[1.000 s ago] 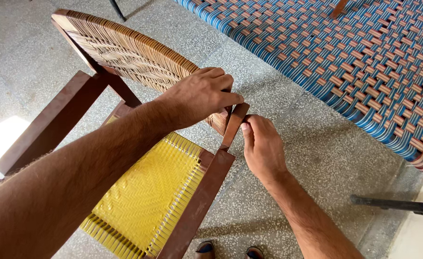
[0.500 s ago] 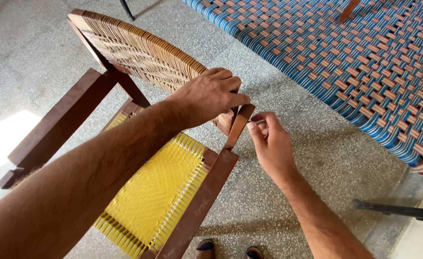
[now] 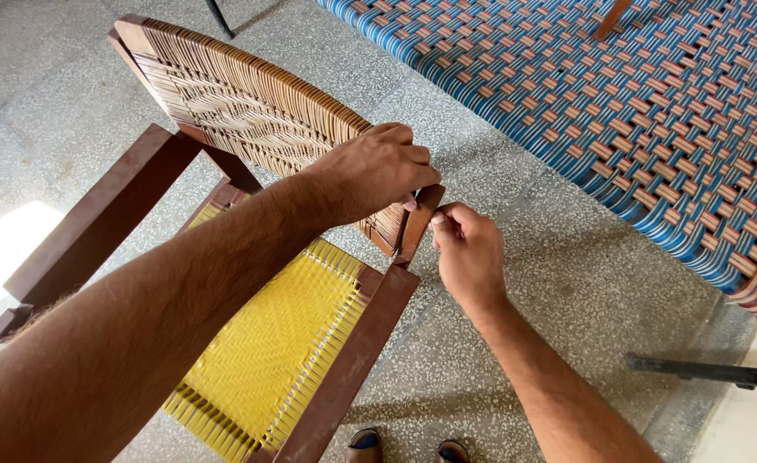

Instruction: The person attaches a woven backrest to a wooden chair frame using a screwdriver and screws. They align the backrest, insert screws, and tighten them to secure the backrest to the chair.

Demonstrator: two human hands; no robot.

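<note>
Chair, tilted on floor. L hand clamped over woven backrest end. R hand pinched shut beside post; contents cannot tell. Step: working weave at post; next needs steady pull, prob.

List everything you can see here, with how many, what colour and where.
chair: one, reddish-brown wooden frame, centre and left, on the floor
chair back: one, tan woven cane, upper left
chair seat: one, yellow woven cord, lower centre
woven cot: one, blue and orange webbing, upper right
metal leg: one, black, lower right
floor: grey speckled stone
shoes: two tips, brown, bottom edge
left hand: on the back's right end
right hand: fingers pinched beside the right post
</note>
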